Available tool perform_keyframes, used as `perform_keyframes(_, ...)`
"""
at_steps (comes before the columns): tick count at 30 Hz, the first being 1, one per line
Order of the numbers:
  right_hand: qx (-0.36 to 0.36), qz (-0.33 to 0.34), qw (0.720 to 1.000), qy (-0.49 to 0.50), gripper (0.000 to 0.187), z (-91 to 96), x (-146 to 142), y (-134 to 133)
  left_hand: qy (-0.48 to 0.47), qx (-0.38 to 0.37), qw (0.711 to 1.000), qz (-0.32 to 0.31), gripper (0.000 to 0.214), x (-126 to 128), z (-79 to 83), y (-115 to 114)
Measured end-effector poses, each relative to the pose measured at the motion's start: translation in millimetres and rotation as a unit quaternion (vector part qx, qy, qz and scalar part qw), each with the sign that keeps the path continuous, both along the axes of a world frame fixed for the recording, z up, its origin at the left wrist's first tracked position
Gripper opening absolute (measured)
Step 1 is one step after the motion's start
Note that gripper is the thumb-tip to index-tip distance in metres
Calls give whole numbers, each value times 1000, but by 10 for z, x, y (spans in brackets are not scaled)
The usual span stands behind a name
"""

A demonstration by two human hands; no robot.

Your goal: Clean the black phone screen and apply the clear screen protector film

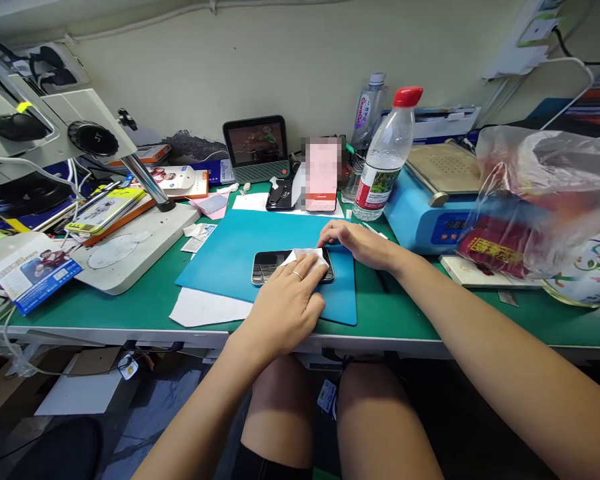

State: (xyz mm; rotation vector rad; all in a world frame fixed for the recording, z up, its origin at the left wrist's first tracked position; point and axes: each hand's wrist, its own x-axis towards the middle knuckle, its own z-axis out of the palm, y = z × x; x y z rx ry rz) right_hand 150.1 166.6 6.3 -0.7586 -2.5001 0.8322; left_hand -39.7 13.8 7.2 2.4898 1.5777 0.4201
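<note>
A dark smartphone lies flat on the blue mat, its glossy face up. My left hand, with a ring on one finger, presses a folded white wipe onto the phone. The fingers cover much of the phone's middle. At the phone's far right corner is my right hand, fingers loosely bent, with a fingertip beside the wipe's edge. Whether that fingertip touches the phone, I cannot tell. A thin white-tipped tool lies just behind the right hand.
Behind the mat stand a small display, a pink phone-shaped panel and a red-capped bottle. A blue heating device and plastic bag stand right. Left are a microscope stand base and a blue-white packet.
</note>
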Motion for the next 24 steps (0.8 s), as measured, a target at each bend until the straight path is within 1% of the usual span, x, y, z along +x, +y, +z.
perform_keyframes(4,-4,-6,1000,-3,111,7,5,-9,11,13,1000,-13,48,17,24,49)
perform_keyframes(11,-14,-14,1000,-4,113,7,2,-12,20,18,999,-38,48,-77,39,22)
perform_keyframes(17,-9,-7,1000,-5,114,25,-11,-18,37,19,998,-37,43,-7,69,61)
perform_keyframes(24,-21,-14,1000,1,113,3,-9,-21,37,7,998,-42,49,-112,54,14)
